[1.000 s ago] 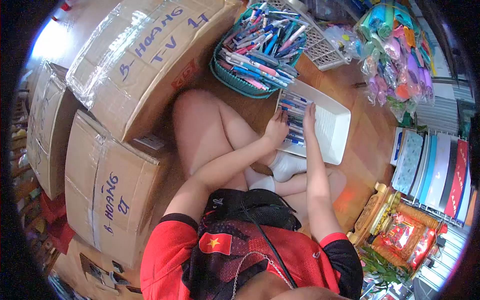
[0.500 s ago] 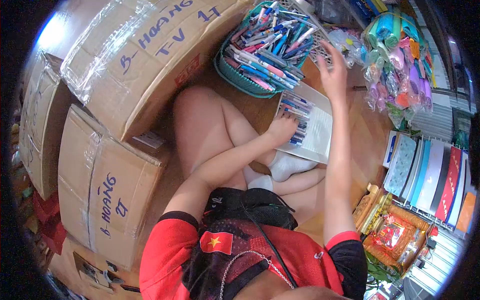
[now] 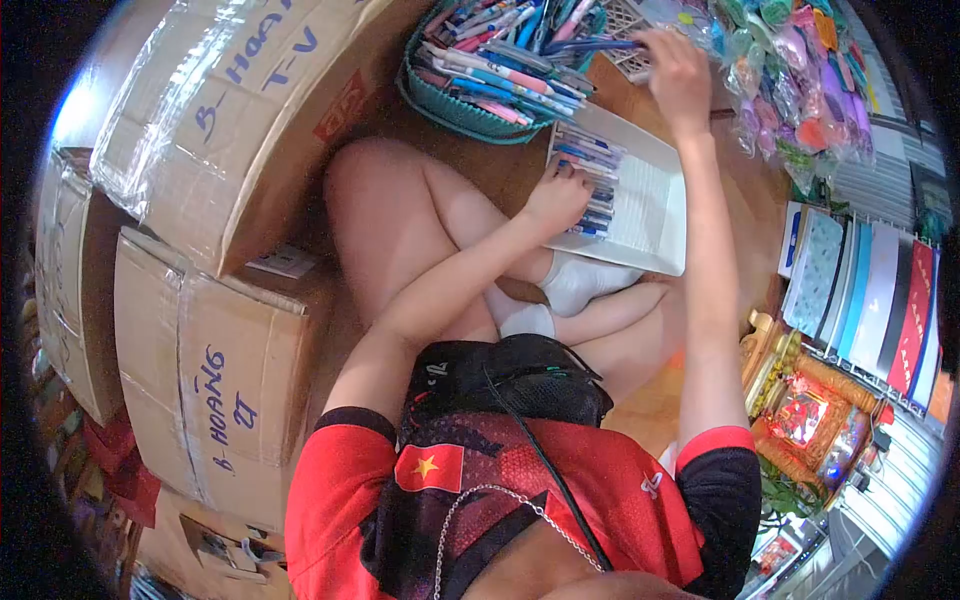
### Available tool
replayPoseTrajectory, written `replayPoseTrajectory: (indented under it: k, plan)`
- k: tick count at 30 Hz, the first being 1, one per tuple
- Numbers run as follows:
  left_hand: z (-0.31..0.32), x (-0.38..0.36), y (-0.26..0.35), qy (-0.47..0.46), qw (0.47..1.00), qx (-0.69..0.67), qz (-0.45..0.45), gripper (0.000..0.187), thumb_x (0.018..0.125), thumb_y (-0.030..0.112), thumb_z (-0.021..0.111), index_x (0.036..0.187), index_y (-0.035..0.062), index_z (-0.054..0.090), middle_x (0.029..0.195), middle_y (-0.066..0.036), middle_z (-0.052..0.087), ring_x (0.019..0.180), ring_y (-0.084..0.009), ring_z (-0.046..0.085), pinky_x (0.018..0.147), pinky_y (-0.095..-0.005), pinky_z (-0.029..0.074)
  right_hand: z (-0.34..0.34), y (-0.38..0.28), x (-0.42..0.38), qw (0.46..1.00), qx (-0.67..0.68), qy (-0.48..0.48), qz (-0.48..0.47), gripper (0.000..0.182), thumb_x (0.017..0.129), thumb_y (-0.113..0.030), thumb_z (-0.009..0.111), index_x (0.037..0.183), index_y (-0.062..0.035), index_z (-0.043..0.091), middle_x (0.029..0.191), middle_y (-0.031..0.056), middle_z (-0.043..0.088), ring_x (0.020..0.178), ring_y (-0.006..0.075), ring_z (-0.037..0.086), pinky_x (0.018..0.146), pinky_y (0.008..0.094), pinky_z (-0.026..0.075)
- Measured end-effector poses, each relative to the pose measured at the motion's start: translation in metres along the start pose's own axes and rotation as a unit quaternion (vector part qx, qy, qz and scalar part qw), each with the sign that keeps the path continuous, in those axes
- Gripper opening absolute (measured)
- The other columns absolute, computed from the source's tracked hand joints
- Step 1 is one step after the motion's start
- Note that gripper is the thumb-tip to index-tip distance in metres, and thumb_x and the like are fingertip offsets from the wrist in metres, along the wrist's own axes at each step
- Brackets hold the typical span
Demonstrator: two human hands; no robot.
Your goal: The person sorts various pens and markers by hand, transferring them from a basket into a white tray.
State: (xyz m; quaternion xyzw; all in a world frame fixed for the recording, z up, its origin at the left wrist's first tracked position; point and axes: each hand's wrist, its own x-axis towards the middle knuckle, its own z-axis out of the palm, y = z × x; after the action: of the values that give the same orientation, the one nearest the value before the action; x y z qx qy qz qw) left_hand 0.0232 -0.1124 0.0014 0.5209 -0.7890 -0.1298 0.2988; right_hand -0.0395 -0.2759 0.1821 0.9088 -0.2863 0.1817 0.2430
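Note:
My left hand (image 3: 560, 197) reaches into a white tray (image 3: 655, 235) and curls its fingers over a row of pens (image 3: 598, 212) lying side by side along the tray's left part. How many pens its fingers grip is hidden. Up at the right, my right hand (image 3: 682, 85) pinches a dark blue pen (image 3: 597, 44) by one end, and the pen points left over a teal basket (image 3: 445, 112). A heap of mixed pens (image 3: 515, 65) in pink, blue and white fills that basket.
Large taped cardboard boxes (image 3: 215, 390) stand on the left. Plastic-wrapped colourful bundles (image 3: 800, 110) are at the upper right, near a white lattice basket (image 3: 625, 25). A rack of coloured boxes (image 3: 865, 310) and an ornate red-gold object (image 3: 805, 420) stand at right.
My right hand, earlier raised with fingers apart beside the basket, now holds a dark blue pen. My left hand stays over the pens in the tray. The camera view has shifted slightly.

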Motion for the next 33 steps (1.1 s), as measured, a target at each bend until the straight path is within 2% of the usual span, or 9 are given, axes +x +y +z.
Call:
replayPoseTrajectory:
  k: [3, 7, 9, 15, 19, 22, 25, 28, 33]
  plan:
    - [-0.002, -0.001, -0.002, -0.008, 1.000, -0.006, 0.004, 0.017, 0.073, 0.013, 0.058, 0.088, 0.0072, 0.062, 0.095, -0.010, 0.059, 0.099, -0.0260, 0.054, 0.099, -0.0458, 0.032, -0.011, 0.015, -0.045, 0.986, 0.051, 0.069, 0.144, 0.018, 0.078, -0.005, 0.055, 0.093, -0.0108, 0.063, 0.095, 0.0046, 0.062, 0.094, 0.0234, 0.056, 0.081, 0.0350, 0.042]
    - [0.002, 0.003, -0.001, 0.031, 0.999, -0.006, 0.001, 0.016, 0.072, 0.011, 0.053, 0.083, 0.0051, 0.063, 0.092, -0.011, 0.060, 0.095, -0.0273, 0.055, 0.098, -0.0439, 0.033, -0.006, 0.007, -0.117, 0.950, 0.154, 0.025, 0.270, 0.014, 0.078, -0.005, 0.057, 0.091, -0.0070, 0.063, 0.092, 0.0094, 0.062, 0.091, 0.0279, 0.056, 0.080, 0.0376, 0.042]
    - [-0.001, 0.002, -0.001, 0.017, 0.999, -0.038, -0.001, 0.016, 0.071, 0.011, 0.055, 0.083, 0.0053, 0.063, 0.092, -0.010, 0.060, 0.096, -0.0269, 0.055, 0.095, -0.0429, 0.035, 0.013, -0.007, -0.152, 0.927, 0.186, 0.010, 0.325, 0.014, 0.078, -0.005, 0.058, 0.090, -0.0055, 0.062, 0.091, 0.0114, 0.062, 0.089, 0.0300, 0.055, 0.080, 0.0385, 0.042]
    - [-0.003, 0.000, -0.003, -0.014, 0.997, -0.070, 0.003, 0.015, 0.071, 0.013, 0.058, 0.083, 0.0078, 0.064, 0.091, -0.009, 0.059, 0.095, -0.0258, 0.055, 0.091, -0.0388, 0.039, 0.087, -0.024, -0.193, 0.910, 0.221, -0.105, 0.336, 0.013, 0.076, -0.005, 0.058, 0.089, -0.0032, 0.062, 0.091, 0.0144, 0.060, 0.090, 0.0324, 0.055, 0.081, 0.0402, 0.043]
    - [0.000, 0.002, -0.002, -0.022, 0.998, -0.064, 0.010, 0.014, 0.071, 0.013, 0.058, 0.083, 0.0093, 0.064, 0.090, -0.008, 0.059, 0.094, -0.0248, 0.055, 0.088, -0.0384, 0.040, 0.109, -0.028, -0.192, 0.935, 0.164, -0.113, 0.293, 0.018, 0.076, -0.009, 0.059, 0.093, -0.0049, 0.062, 0.094, 0.0118, 0.060, 0.093, 0.0304, 0.054, 0.082, 0.0392, 0.042]
    - [-0.002, 0.004, -0.002, -0.070, 0.996, -0.049, 0.013, 0.013, 0.076, 0.015, 0.059, 0.088, 0.0102, 0.062, 0.092, -0.006, 0.058, 0.097, -0.0256, 0.054, 0.089, -0.0404, 0.040, 0.114, -0.025, -0.192, 0.952, 0.128, -0.097, 0.262, 0.016, 0.077, -0.012, 0.060, 0.093, -0.0076, 0.062, 0.091, 0.0099, 0.060, 0.091, 0.0294, 0.054, 0.081, 0.0389, 0.041]
    - [-0.001, 0.006, -0.003, -0.068, 0.995, -0.067, 0.021, 0.014, 0.076, 0.014, 0.059, 0.089, 0.0100, 0.062, 0.092, -0.007, 0.057, 0.097, -0.0257, 0.054, 0.089, -0.0407, 0.040, 0.108, -0.029, -0.193, 0.941, 0.128, -0.126, 0.286, 0.021, 0.076, -0.017, 0.062, 0.095, -0.0077, 0.062, 0.097, 0.0092, 0.059, 0.095, 0.0275, 0.054, 0.084, 0.0374, 0.041]
    - [-0.002, 0.006, -0.001, -0.076, 0.994, -0.079, 0.017, 0.015, 0.076, 0.015, 0.059, 0.089, 0.0096, 0.062, 0.092, -0.007, 0.057, 0.096, -0.0260, 0.054, 0.089, -0.0407, 0.040, 0.111, -0.032, -0.198, 0.941, 0.115, -0.113, 0.296, 0.022, 0.077, -0.020, 0.063, 0.095, -0.0079, 0.062, 0.096, 0.0088, 0.060, 0.096, 0.0272, 0.054, 0.082, 0.0373, 0.040]
    - [0.001, 0.004, -0.001, -0.033, 0.996, -0.072, 0.038, 0.011, 0.072, 0.014, 0.059, 0.081, 0.0087, 0.063, 0.088, -0.007, 0.057, 0.093, -0.0244, 0.054, 0.087, -0.0384, 0.040, 0.115, -0.029, -0.200, 0.945, 0.102, -0.103, 0.293, 0.020, 0.078, -0.023, 0.062, 0.093, -0.0086, 0.063, 0.095, 0.0077, 0.061, 0.095, 0.0260, 0.054, 0.081, 0.0361, 0.040]
